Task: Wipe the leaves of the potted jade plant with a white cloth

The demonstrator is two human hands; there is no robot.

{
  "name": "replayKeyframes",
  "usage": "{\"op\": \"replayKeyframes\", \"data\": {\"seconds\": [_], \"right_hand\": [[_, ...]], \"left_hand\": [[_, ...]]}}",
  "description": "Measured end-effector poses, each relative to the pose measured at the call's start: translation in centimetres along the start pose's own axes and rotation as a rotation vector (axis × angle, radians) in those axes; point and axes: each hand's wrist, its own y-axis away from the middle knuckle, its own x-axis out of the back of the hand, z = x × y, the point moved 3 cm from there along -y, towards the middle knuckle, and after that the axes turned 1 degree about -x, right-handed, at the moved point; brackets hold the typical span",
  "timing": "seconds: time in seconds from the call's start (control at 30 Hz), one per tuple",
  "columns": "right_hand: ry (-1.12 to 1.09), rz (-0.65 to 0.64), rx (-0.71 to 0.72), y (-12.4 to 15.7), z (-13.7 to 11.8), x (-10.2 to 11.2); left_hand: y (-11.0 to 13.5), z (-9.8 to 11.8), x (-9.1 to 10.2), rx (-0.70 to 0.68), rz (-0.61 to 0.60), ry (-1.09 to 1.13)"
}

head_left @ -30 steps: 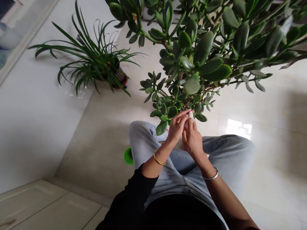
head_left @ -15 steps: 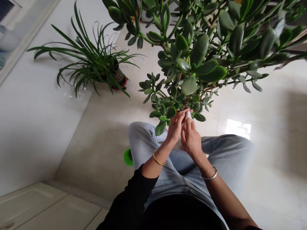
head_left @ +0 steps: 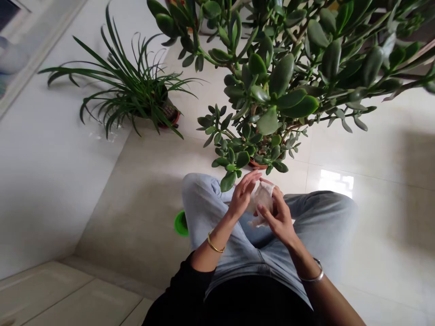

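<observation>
Right now the person's left hand [head_left: 242, 195] stands half open, fingers spread and lightly curved, holding nothing that shows; its fingertips come just beside a crumpled white tissue [head_left: 262, 198], though whether they touch it I cannot tell. The right hand [head_left: 277, 216] has hold of that tissue, its fingers curled round the lower part, with a loose corner trailing below; both hands sit over the lap, above light-blue jeans [head_left: 326, 222], a gold bangle [head_left: 215, 245] on the left wrist and a silver bangle [head_left: 311, 277] on the right.

Just beyond the fingers hang the lowest sprays of a jade plant [head_left: 268, 121], one fat leaf [head_left: 228, 181] nearest the left hand but apart from it; its terracotta pot [head_left: 256, 165] shows only as a sliver of rim under the foliage. The leaves look glossy and whole, with nothing on them to show which have been handled, so what is done and what is left cannot be read from this view.

Farther off, a spider plant [head_left: 136, 86] stands in a red-rimmed pot [head_left: 171, 121] on the glossy tile floor [head_left: 136, 194]; a bright green round object [head_left: 181, 223] shows just beside the left knee.
</observation>
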Motion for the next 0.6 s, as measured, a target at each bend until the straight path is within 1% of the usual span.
{"op": "replayKeyframes", "data": {"seconds": [0.13,0.17,0.2,0.27,0.4,0.47,0.53,0.6], "right_hand": [[-0.345,-0.099,-0.166,-0.2,-1.3,1.9],[-0.4,-0.102,-0.205,-0.3,-1.5,2.4],[-0.445,-0.095,-0.239,-0.3,-1.6,2.7],[-0.509,-0.058,-0.298,-0.4,-1.7,3.3],[-0.613,0.027,-0.38,-0.4,-1.3,4.0],[-0.659,0.059,-0.407,-0.4,-0.9,4.2],[-0.693,0.058,-0.44,-0.3,-0.5,4.2],[-0.727,0.027,-0.484,-0.3,-0.1,4.1]], "left_hand": [[1.0,-0.7,0.2,0.271,-0.298,0.134],[1.1,-0.7,0.2,0.316,-0.342,0.173],[1.1,-0.7,0.3,0.344,-0.36,0.2],[1.1,-0.5,0.6,0.356,-0.332,0.23],[1.0,0.6,0.9,0.283,-0.195,0.249],[1.1,1.2,0.8,0.253,-0.152,0.273],[1.3,1.4,0.6,0.256,-0.146,0.306],[1.4,1.4,0.4,0.263,-0.135,0.328]]}}
